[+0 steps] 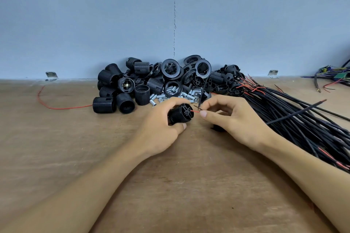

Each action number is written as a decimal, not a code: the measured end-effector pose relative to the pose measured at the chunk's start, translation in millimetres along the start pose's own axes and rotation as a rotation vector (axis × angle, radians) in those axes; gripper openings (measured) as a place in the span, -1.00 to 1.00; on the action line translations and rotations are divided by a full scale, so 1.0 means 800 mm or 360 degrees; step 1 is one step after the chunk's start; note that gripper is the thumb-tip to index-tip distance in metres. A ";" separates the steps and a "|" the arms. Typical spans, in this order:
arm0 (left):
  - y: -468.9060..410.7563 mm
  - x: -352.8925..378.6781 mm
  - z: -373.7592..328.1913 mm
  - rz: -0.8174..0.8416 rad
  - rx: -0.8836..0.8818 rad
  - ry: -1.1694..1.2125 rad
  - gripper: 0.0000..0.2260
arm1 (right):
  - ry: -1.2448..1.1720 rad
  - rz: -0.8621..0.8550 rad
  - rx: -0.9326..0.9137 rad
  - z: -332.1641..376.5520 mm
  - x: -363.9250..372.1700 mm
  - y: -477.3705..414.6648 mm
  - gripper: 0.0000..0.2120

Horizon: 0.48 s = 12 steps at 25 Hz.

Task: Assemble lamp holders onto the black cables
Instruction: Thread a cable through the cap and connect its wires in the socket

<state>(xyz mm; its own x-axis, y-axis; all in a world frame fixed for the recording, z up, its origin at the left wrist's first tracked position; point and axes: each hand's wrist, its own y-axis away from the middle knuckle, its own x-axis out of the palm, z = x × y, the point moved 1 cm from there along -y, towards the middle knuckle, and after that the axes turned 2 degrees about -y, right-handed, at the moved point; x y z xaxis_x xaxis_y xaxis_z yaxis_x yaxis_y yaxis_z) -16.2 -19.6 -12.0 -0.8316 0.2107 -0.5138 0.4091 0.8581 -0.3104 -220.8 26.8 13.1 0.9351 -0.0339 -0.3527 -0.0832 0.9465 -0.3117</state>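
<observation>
Left hand (162,130) clamps the lamp holder (180,115) mid worktop (170,185), terminal face turned rightward so the right hand (234,121), fingers (203,114) pinching the black cable's red wire (196,111), can feed it in, seemingly just entering a slot.

No readable text, labels or numbers anywhere. The moulded end of the black ribbed plastic lamp holder (180,114) shows no legible marks.

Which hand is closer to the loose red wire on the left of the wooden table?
Left. The left hand, gripping a black ribbed plastic lamp holder, sits right of the thin red wire; the right hand is farther right, beyond the left hand.
</observation>
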 end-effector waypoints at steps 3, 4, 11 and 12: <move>0.000 0.000 -0.001 -0.0043 -0.0010 0.0008 -0.52 | -0.0012 0.0008 -0.0049 0.004 0.001 0.000 -0.99; 0.000 0.000 0.000 -0.0061 -0.0009 -0.0005 -0.51 | -0.0001 0.0024 -0.0068 0.004 0.002 0.000 -0.99; 0.002 0.002 -0.003 -0.0066 0.0058 -0.0035 -0.51 | 0.0078 0.0042 -0.0105 0.006 0.009 0.005 -0.90; 0.003 0.002 -0.004 -0.0066 0.0063 -0.0030 -0.51 | 0.0072 0.0034 -0.0112 0.006 0.011 0.005 -0.88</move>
<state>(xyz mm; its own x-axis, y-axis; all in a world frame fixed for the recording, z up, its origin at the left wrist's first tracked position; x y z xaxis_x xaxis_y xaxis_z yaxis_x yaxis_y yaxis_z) -18.2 -15.8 -10.8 -0.8411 0.1660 -0.5147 0.3892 0.8466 -0.3630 -211.6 32.2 13.1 0.9166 -0.0301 -0.3987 -0.1284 0.9222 -0.3647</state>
